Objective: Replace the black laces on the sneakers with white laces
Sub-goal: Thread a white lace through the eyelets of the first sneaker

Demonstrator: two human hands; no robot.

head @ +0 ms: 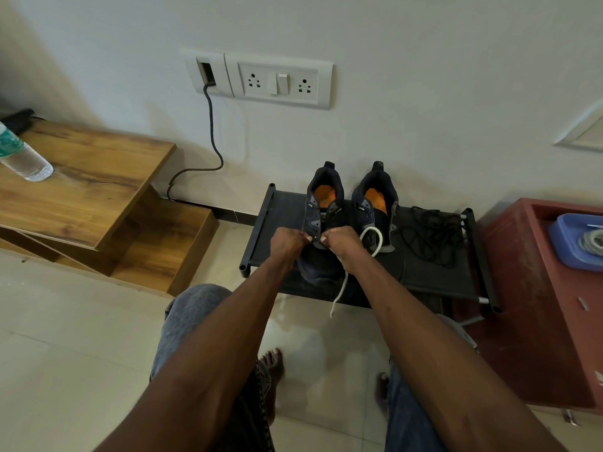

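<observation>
grip: left hand [288, 239] pinches left sneaker [321, 230] eyelet flap, right hand [342, 241] pinches white lace [375, 238] just beside | slack loops right of grip, tail hangs below | risk: lace tip frays/misses eyelet, tail snags, uneven ends | black laces [430, 233] piled well right

We see soft dark cloth sneakers [326, 203], a woven white lace [375, 239], a matt black cloth rack [434, 275], a smooth wooden table [98, 177] and shiny floor tiles [81, 337].
</observation>
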